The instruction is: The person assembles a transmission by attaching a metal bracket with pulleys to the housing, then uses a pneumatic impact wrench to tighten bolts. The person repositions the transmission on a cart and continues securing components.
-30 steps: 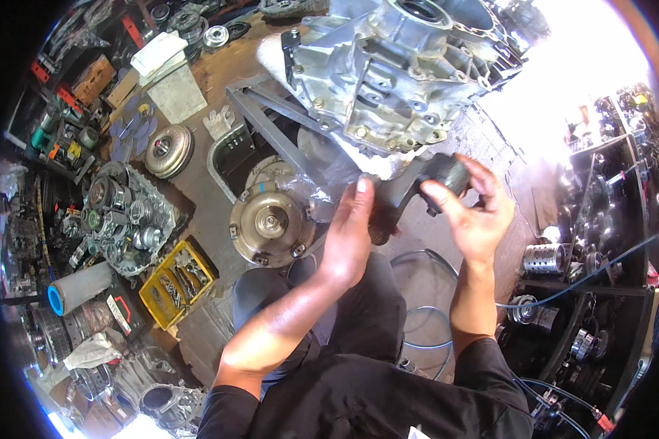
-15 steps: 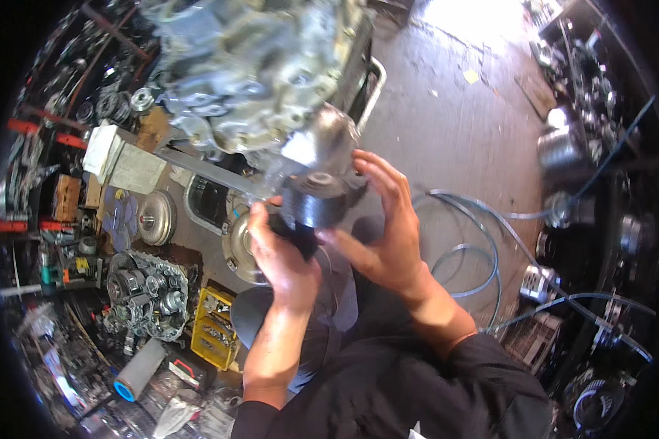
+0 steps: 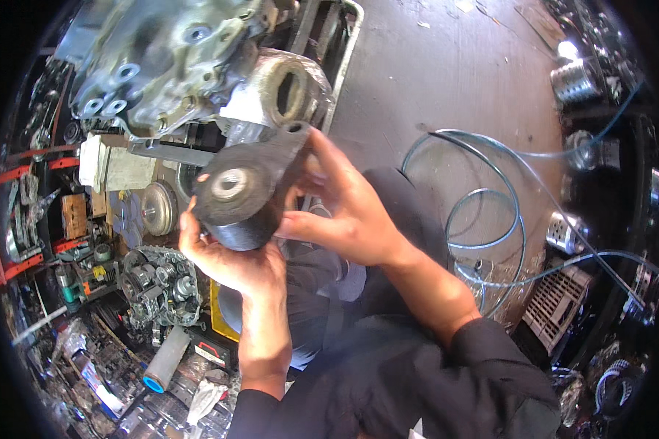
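Both my hands hold a black engine mount (image 3: 260, 170) in front of my lap. It has a thick round body with a metal sleeve in its centre and a bracket ear with a hole. My left hand (image 3: 234, 267) cups the round body from below and the left side, fingers partly hidden behind it. My right hand (image 3: 351, 219) grips the ear side, thumb against the body. Just beyond the mount lies a roll of clear plastic film (image 3: 252, 102), its round core opening showing. A large cast-metal gearbox case (image 3: 154, 66) rises behind it at the upper left.
A stand with a pale tube rail (image 3: 348, 51) is by the case. Gearbox internals (image 3: 161, 285), a grey cylinder with a blue end (image 3: 170, 358) and a yellow crate (image 3: 223, 314) sit at left. A coiled hose (image 3: 516, 212) lies on the floor at right, near a slatted crate (image 3: 556, 307).
Both hands have brought the mount nearer and leftward, tilting its round face up. My view has shifted, and the film roll's core opening now shows.
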`<state>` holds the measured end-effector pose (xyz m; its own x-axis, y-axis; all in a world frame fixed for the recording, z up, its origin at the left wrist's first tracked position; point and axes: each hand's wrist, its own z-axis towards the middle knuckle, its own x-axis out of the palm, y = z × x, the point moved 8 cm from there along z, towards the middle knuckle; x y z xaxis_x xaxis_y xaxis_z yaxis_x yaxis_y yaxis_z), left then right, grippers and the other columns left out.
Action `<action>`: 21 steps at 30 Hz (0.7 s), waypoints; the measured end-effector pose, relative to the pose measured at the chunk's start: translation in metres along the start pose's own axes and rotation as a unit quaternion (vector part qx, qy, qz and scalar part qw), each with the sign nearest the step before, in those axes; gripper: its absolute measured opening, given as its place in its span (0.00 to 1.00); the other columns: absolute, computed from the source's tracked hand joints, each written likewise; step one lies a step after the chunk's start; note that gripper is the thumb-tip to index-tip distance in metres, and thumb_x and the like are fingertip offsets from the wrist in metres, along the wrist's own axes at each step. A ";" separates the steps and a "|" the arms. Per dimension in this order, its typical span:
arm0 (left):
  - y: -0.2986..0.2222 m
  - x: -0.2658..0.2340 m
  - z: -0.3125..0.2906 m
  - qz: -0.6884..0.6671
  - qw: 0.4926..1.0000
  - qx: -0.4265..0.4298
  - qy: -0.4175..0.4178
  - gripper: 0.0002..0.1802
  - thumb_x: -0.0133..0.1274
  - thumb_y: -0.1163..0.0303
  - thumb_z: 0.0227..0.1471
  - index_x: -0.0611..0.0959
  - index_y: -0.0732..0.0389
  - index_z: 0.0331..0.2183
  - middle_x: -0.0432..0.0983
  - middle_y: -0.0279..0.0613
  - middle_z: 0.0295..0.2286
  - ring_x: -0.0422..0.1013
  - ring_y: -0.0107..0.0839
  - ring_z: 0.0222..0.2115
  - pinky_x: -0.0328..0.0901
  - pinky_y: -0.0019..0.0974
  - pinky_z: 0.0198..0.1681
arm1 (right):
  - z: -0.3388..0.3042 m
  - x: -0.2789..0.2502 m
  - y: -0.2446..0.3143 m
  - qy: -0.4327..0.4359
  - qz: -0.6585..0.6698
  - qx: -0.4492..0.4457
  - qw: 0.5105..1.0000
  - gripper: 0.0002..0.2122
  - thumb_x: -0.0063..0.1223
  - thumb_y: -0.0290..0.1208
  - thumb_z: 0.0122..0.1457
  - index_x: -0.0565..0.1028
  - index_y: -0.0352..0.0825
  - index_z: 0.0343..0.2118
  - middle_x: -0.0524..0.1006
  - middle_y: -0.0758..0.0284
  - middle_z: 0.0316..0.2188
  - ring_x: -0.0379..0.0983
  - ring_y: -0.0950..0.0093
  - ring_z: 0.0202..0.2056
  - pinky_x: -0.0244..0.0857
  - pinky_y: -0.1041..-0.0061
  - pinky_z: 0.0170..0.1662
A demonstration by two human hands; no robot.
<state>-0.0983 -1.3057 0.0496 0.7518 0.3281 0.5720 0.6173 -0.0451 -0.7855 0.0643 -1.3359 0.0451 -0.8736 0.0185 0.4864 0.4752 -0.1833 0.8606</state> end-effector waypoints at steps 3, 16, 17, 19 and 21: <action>-0.006 0.016 0.002 -0.016 0.996 0.047 0.081 0.30 0.46 0.46 0.57 0.78 0.61 0.49 0.75 0.47 0.48 0.73 0.46 0.49 0.69 0.55 0.52 | 0.004 0.013 0.004 0.010 0.063 0.010 0.998 0.56 0.73 0.33 0.51 0.36 0.25 0.69 0.71 0.56 0.53 0.72 0.70 0.48 0.69 0.71 0.50; -0.038 0.043 0.009 0.115 0.925 0.345 0.110 0.31 0.54 0.49 0.53 0.76 0.69 0.45 0.73 0.47 0.36 0.71 0.35 0.32 0.69 0.38 0.39 | 0.021 0.036 0.049 -0.135 0.203 0.031 0.969 0.33 0.65 0.28 0.56 0.59 0.23 0.59 0.79 0.65 0.41 0.76 0.78 0.44 0.67 0.75 0.53; -0.039 0.043 0.012 0.101 0.929 0.345 0.092 0.31 0.52 0.47 0.54 0.76 0.68 0.45 0.73 0.47 0.34 0.72 0.35 0.32 0.69 0.38 0.39 | 0.021 0.042 0.053 -0.124 0.200 0.026 0.972 0.34 0.65 0.27 0.56 0.58 0.22 0.60 0.79 0.64 0.42 0.76 0.78 0.45 0.67 0.75 0.54; -0.043 0.045 0.016 0.092 0.925 0.364 0.059 0.33 0.49 0.45 0.56 0.75 0.68 0.46 0.72 0.47 0.33 0.72 0.36 0.31 0.70 0.38 0.38 | 0.024 0.050 0.057 -0.132 0.160 0.029 0.978 0.35 0.64 0.27 0.56 0.56 0.20 0.60 0.79 0.62 0.44 0.76 0.76 0.46 0.64 0.73 0.57; -0.044 0.047 0.023 0.047 0.946 0.310 0.081 0.34 0.47 0.43 0.56 0.75 0.66 0.48 0.72 0.47 0.31 0.71 0.35 0.31 0.69 0.36 0.35 | 0.027 0.061 0.071 -0.100 0.058 -0.020 0.993 0.30 0.57 0.24 0.56 0.61 0.22 0.61 0.76 0.64 0.47 0.73 0.77 0.48 0.65 0.75 0.55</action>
<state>-0.0957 -1.2669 0.1053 0.8536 0.1992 0.4813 0.3285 0.5112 -0.7942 0.0477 -1.3212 0.1402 -0.7735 0.1889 0.6049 0.5626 -0.2347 0.7927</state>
